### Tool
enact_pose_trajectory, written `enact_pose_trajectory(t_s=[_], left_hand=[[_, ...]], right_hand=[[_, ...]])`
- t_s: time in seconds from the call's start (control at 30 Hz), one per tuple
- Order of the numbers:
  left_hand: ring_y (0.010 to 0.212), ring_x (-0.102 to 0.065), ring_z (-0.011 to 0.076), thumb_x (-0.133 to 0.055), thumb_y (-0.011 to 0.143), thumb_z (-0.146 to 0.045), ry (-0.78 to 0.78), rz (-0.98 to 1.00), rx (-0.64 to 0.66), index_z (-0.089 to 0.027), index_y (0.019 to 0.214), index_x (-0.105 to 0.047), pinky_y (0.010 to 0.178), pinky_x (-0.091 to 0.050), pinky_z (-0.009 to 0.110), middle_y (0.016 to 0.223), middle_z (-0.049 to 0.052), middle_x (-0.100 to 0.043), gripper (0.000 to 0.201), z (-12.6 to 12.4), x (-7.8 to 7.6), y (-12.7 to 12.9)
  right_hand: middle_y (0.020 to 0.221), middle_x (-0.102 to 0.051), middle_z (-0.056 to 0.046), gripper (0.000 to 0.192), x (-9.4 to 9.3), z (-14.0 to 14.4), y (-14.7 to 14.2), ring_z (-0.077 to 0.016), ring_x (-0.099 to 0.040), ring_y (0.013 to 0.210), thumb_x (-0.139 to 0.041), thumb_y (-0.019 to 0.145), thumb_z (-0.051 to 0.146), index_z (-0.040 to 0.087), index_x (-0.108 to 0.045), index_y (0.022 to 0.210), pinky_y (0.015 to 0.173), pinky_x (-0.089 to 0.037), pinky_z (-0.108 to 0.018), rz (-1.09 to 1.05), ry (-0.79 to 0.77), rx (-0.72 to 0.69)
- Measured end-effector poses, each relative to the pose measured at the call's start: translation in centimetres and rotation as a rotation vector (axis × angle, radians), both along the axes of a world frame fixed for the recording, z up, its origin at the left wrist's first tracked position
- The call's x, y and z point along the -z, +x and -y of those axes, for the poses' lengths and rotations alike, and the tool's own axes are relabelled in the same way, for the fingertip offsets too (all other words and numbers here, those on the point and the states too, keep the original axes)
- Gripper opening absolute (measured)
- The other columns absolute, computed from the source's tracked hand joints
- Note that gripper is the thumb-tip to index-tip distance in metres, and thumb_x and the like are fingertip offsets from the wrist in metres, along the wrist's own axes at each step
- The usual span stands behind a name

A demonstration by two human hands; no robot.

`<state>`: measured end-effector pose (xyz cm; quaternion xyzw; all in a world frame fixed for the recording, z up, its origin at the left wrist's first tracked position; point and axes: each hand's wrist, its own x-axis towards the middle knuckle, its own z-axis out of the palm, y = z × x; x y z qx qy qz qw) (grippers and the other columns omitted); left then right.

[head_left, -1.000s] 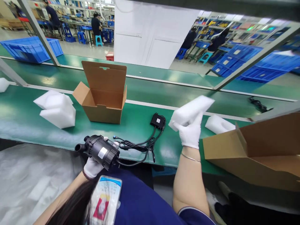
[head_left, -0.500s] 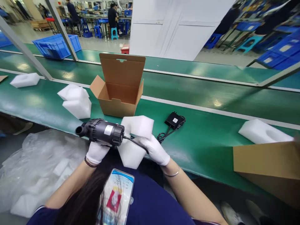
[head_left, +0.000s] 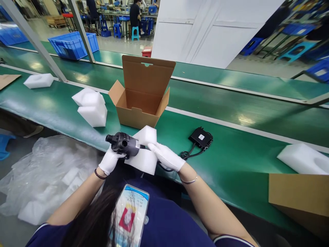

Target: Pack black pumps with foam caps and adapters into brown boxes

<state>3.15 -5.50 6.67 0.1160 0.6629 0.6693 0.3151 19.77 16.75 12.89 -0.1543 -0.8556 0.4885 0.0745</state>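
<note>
In the head view my left hand [head_left: 110, 162], in a white glove, is closed around a black pump [head_left: 125, 144] from below. The pump lies sideways, its outlet pointing left. A notched white foam block [head_left: 145, 164] surrounds the pump's right end, with one part above and one below. My gloved right hand [head_left: 167, 157] grips this foam from the right; its thumb is partly hidden. A black cable runs under my right wrist to a black power adapter [head_left: 200, 138] on the green belt. Behind the pump stands an open cardboard box [head_left: 138, 118].
Stacked foam pieces [head_left: 92, 108] sit left of the box, another foam piece [head_left: 38, 81] farther left. At the right are a foam piece [head_left: 304, 158] and a second carton [head_left: 298, 192]. A plastic bag [head_left: 48, 171] of foam lies below left. Metal posts cross the belt.
The foam block has moved left over the pump's right end, my right hand with it. The pump has turned so its ports face me more. The whole view has shifted slightly.
</note>
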Motion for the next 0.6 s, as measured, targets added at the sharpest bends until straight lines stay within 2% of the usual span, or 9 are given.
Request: enact_pose_trajectory(t_s=[0.07, 0.13, 0.2, 0.27, 0.33, 0.4, 0.47, 0.53, 0.6], left_hand=[[0.123, -0.065, 0.0364, -0.093, 0.053, -0.019, -0.003, 0.013, -0.024, -0.018, 0.106, -0.070, 0.122, -0.037, 0.056, 0.117, 0.010, -0.076, 0.057, -0.1, -0.2, 0.3], [0.125, -0.064, 0.0378, -0.092, 0.053, -0.019, -0.006, 0.027, -0.025, -0.018, 0.107, -0.069, 0.122, -0.038, 0.056, 0.120, 0.011, -0.075, 0.058, -0.4, -0.4, 0.7], [0.131, -0.060, 0.0378, -0.090, 0.057, -0.018, 0.013, -0.006, -0.014, -0.019, 0.111, -0.069, 0.124, -0.036, 0.053, 0.127, 0.010, -0.073, 0.058, -0.8, -0.6, 1.3], [0.137, -0.056, 0.0367, -0.086, 0.066, -0.019, 0.038, -0.072, 0.014, -0.020, 0.116, -0.070, 0.126, -0.034, 0.049, 0.132, 0.008, -0.070, 0.052, -0.8, -0.8, 1.6], [0.139, -0.054, 0.0364, -0.081, 0.074, -0.020, 0.051, -0.110, 0.090, -0.020, 0.119, -0.070, 0.126, -0.034, 0.048, 0.134, 0.010, -0.067, 0.047, -0.2, -1.1, 1.2], [0.138, -0.054, 0.0370, -0.084, 0.072, -0.019, 0.051, -0.131, 0.235, -0.020, 0.132, -0.064, 0.124, -0.036, 0.051, 0.139, 0.012, -0.063, 0.063, 1.3, -1.5, -0.5], [0.138, -0.053, 0.0363, -0.091, 0.065, -0.018, 0.061, -0.243, 0.273, -0.024, 0.151, -0.046, 0.121, -0.040, 0.055, 0.151, 0.014, -0.052, 0.098, 3.4, -2.1, -3.9], [0.138, -0.051, 0.0348, -0.095, 0.062, -0.022, 0.062, -0.462, 0.013, -0.028, 0.162, -0.020, 0.119, -0.043, 0.054, 0.158, 0.015, -0.040, 0.125, 5.2, -2.8, -8.6], [0.148, -0.039, 0.0364, -0.095, 0.062, -0.026, -0.017, -0.615, -0.272, -0.023, 0.164, -0.008, 0.125, -0.035, 0.050, 0.165, 0.018, -0.025, 0.134, 5.8, -3.3, -13.7]], right_hand=[[0.136, -0.070, -0.013, 0.063, -1.3, -0.1, -0.1, -0.0332, -0.066, 0.123, -0.055, 0.097, 0.065, 0.025, -0.061, 0.145, 0.103, -0.055, -0.051, 0.017, 0.173, 0.102], [0.146, -0.062, -0.017, 0.071, -3.1, 0.5, -0.8, -0.0364, -0.058, 0.133, -0.060, 0.094, 0.065, 0.021, -0.055, 0.149, 0.109, -0.050, -0.054, -0.125, 0.375, 0.155], [0.141, -0.063, -0.017, 0.061, -4.9, 1.8, -2.2, -0.0337, -0.062, 0.124, -0.059, 0.097, 0.061, 0.022, -0.060, 0.144, 0.104, -0.051, -0.050, -0.300, 0.541, -0.016], [0.126, -0.068, -0.014, 0.042, -6.0, 3.3, -3.8, -0.0271, -0.066, 0.100, -0.055, 0.102, 0.051, 0.023, -0.068, 0.132, 0.088, -0.054, -0.043, -0.382, 0.656, -0.291], [0.112, -0.069, -0.011, 0.028, -6.3, 4.5, -5.4, -0.0213, -0.063, 0.081, -0.054, 0.104, 0.038, 0.022, -0.074, 0.115, 0.071, -0.051, -0.035, -0.383, 0.715, -0.472], [0.105, -0.067, -0.009, 0.022, -5.8, 5.0, -6.4, -0.0175, -0.059, 0.073, -0.055, 0.103, 0.030, 0.020, -0.074, 0.104, 0.064, -0.046, -0.031, -0.371, 0.702, -0.513], [0.105, -0.066, -0.008, 0.018, -5.1, 5.0, -7.0, -0.0152, -0.058, 0.072, -0.057, 0.103, 0.029, 0.021, -0.073, 0.105, 0.066, -0.046, -0.029, -0.365, 0.642, -0.497], [0.104, -0.067, -0.006, 0.017, -4.6, 4.8, -7.4, -0.0148, -0.061, 0.074, -0.062, 0.102, 0.033, 0.023, -0.073, 0.110, 0.071, -0.049, -0.029, -0.365, 0.572, -0.456], [0.103, -0.067, -0.006, 0.020, -4.5, 4.9, -7.8, -0.0160, -0.064, 0.077, -0.068, 0.099, 0.036, 0.023, -0.072, 0.113, 0.076, -0.051, -0.030, -0.322, 0.518, -0.419]])
